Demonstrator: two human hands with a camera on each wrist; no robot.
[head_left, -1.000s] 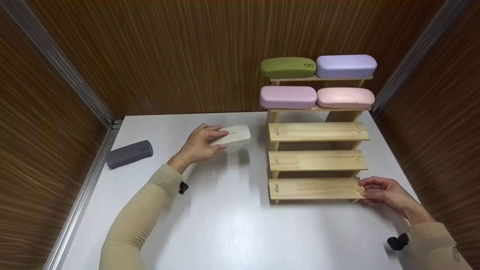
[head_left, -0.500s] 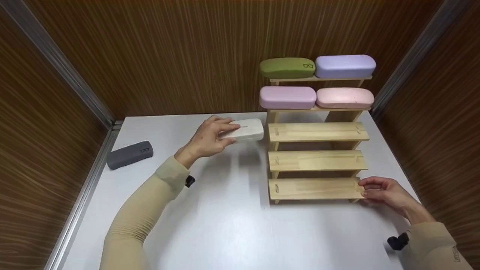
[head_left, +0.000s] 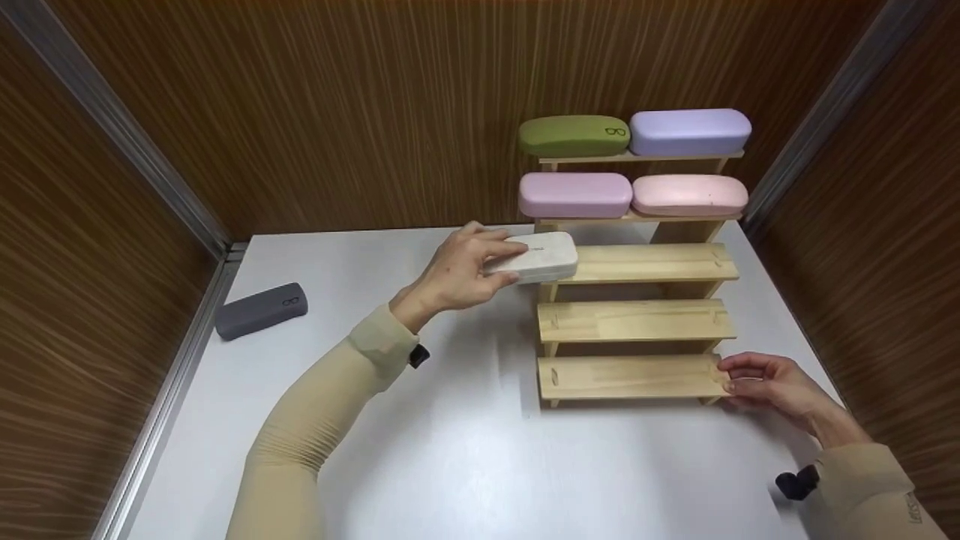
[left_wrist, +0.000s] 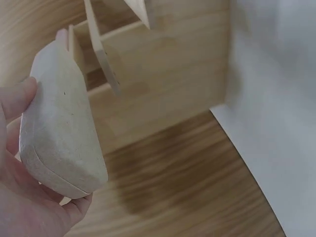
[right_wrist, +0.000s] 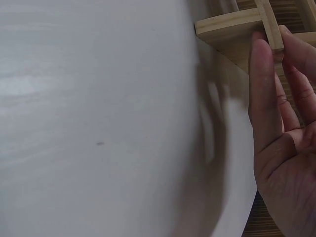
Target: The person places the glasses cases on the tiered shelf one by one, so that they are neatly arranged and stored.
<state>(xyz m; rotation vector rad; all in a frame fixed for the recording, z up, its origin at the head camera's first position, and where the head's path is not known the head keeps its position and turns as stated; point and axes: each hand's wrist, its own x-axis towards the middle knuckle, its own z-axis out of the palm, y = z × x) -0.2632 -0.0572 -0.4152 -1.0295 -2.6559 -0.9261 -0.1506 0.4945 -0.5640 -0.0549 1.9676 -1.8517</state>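
My left hand (head_left: 465, 268) grips a white glasses case (head_left: 546, 256) by its left end, thumb on the near side and fingers over the top. In the head view the case overlaps the left end of the middle shelf (head_left: 652, 264); the left wrist view shows the white case (left_wrist: 61, 123) beside the rack's side. At the lower right, my right hand (head_left: 776, 390) pinches the right end of the lowest shelf (head_left: 630, 377) of the stepped wooden rack. Thumb and fingers (right_wrist: 261, 89) stand on either side of that shelf's end in the right wrist view.
Green (head_left: 574, 136) and lavender (head_left: 690, 132) glasses cases sit on the top shelf. Mauve (head_left: 576, 195) and pink (head_left: 690, 195) ones sit on the shelf below. A dark grey case (head_left: 261, 310) lies at the left of the white table (head_left: 465, 450). Wood-grain walls enclose the table.
My left hand has carried the white case rightward and slightly up, from over the table to the left end of the middle shelf. The right hand has stayed in place.
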